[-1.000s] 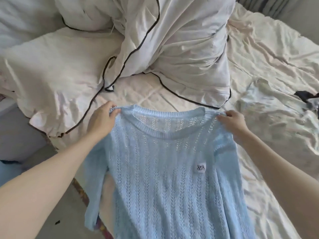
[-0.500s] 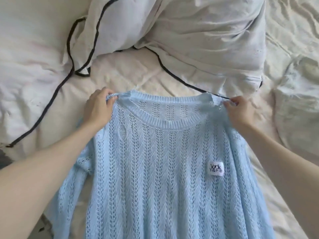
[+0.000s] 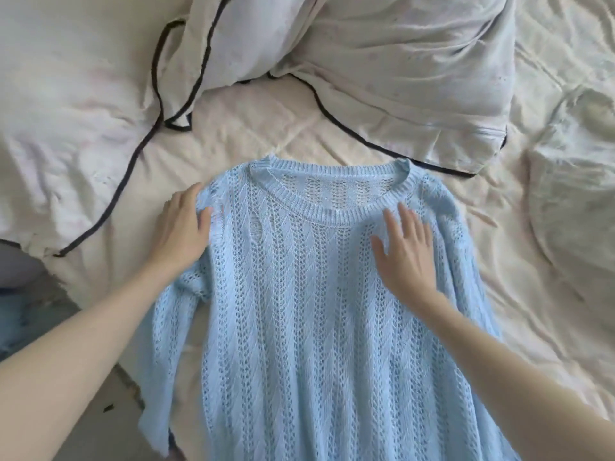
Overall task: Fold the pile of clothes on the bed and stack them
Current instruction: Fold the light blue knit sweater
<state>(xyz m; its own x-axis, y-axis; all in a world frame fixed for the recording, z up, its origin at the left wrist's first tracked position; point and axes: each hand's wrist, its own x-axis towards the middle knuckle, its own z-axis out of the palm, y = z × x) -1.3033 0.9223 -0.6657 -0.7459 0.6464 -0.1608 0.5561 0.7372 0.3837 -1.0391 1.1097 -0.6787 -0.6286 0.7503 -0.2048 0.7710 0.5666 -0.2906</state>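
Reaching in from the lower corners, both bare forearms angle toward the top of a light-blue open-knit sweater (image 3: 299,311) laid face up on the cream quilted bedspread (image 3: 266,128).

Left hand (image 3: 183,227): palm down at the sweater's left shoulder edge, fingers straight and close together, thumb lying on the knit. Half the hand is on the bedspread, half on the sweater. Released, nothing clenched.

Right hand (image 3: 404,251): palm down on the chest just below the collar, right of centre, fingers spread and straight. Flat contact only, no grasp.

Sweater: pointelle/lace stitch in vertical columns, ribbed crew-neck collar (image 3: 327,207) pointing away from the camera, a couple of distressed holes below the collar on the left side. Body runs off the bottom edge of the view. Left sleeve (image 3: 166,361) hangs down over the bed edge; right sleeve mostly hidden behind the right forearm.

Beyond the collar: a rumpled white pillowcase with thin black piping (image 3: 399,78). Another white piped bedding piece (image 3: 66,111) at left. Crumpled pale fabric (image 3: 579,194) at the right edge; can't tell what it is.
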